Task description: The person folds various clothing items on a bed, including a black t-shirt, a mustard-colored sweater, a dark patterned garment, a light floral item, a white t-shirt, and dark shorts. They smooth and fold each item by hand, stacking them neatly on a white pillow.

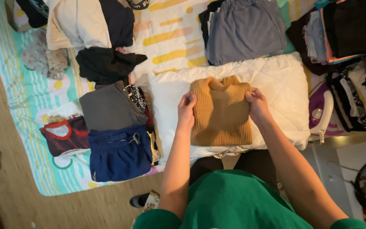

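A striped sheet (34, 97) covers the floor, with a white pillow (276, 85) at its centre. Folded piles sit at twelve, three and nine o'clock; loose garments remain at eleven. On the pillow lies a mustard sweater (221, 114), nearly folded, its sides pinched by left hand (186, 111) and right hand (257, 104).

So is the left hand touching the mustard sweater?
Touching. The head view shows the left hand pinching the left edge of the mustard sweater, with its fingers curled over the knit.
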